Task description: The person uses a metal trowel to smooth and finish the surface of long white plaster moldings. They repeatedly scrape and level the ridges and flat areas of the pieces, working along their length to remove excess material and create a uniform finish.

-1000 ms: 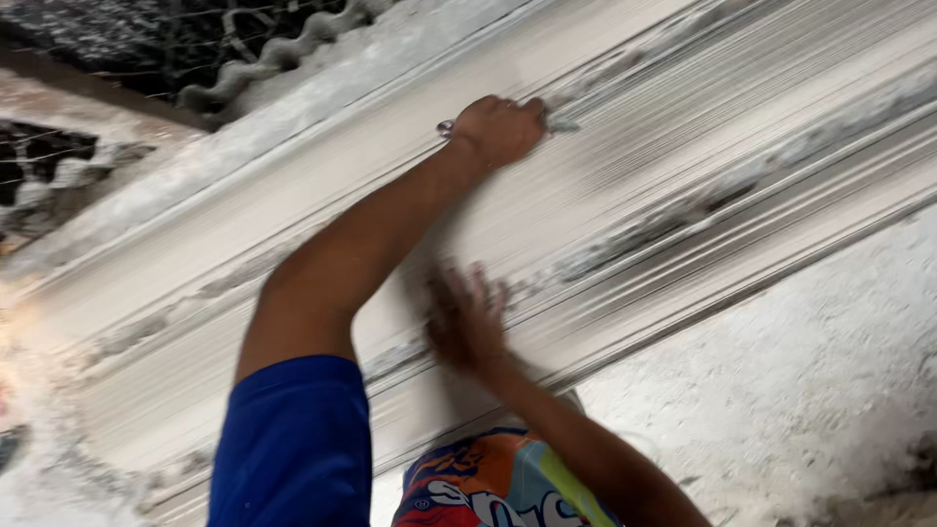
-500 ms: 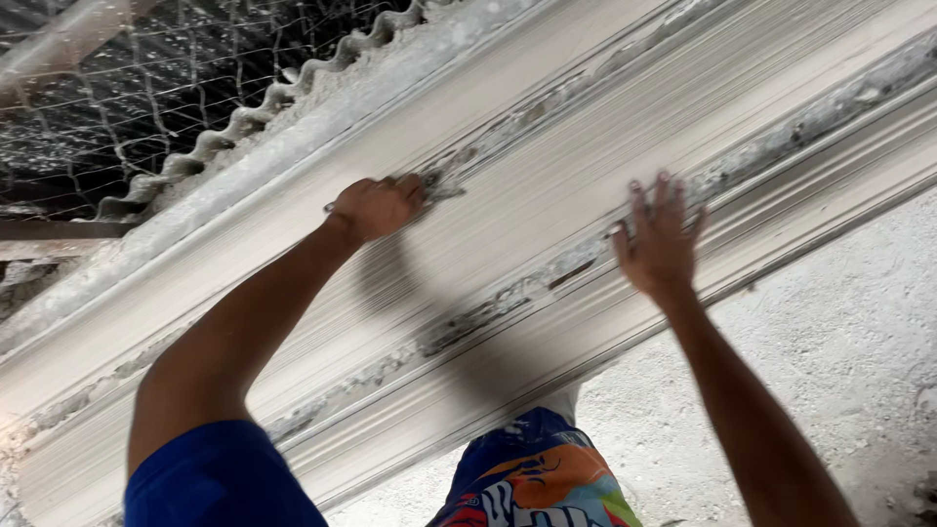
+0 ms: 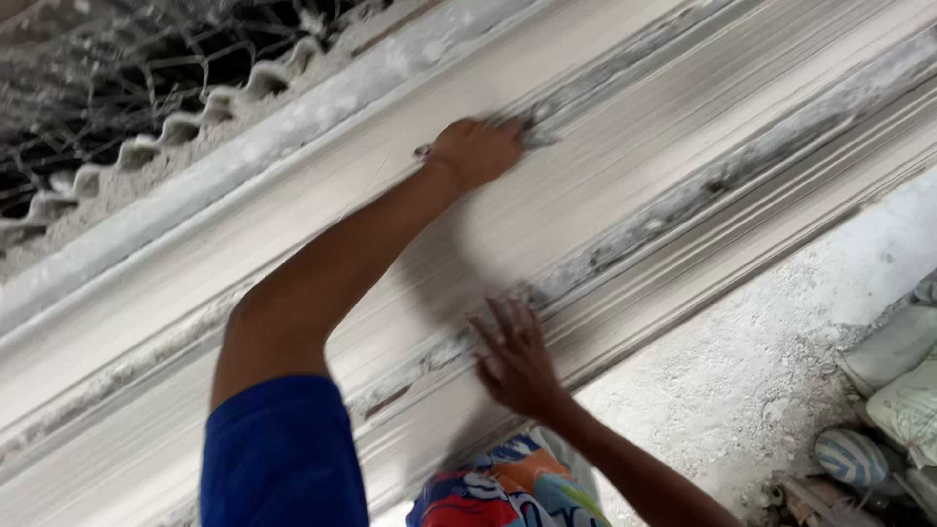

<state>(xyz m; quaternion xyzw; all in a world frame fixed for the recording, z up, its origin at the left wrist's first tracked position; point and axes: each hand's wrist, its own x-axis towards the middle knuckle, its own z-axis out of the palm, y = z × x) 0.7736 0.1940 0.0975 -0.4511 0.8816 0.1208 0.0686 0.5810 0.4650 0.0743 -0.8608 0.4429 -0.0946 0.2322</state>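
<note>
A long white plaster moulding with ridges and grooves runs diagonally across the view. My left hand, on the arm with a blue sleeve, is closed around a small scraping tool, pressed into the upper groove where wet grey plaster sits. Only a tip of the tool shows behind the fist. My right hand lies flat with fingers spread on the lower ridge of the moulding, holding nothing.
Wire mesh and a wavy corrugated sheet edge lie beyond the moulding at the upper left. Dusty white ground is at the lower right, with filled sacks at the right edge. My colourful shorts show at the bottom.
My left hand has slid up and right along the upper groove. My right hand has come back down-left along the lower ridge, closer to my body.
</note>
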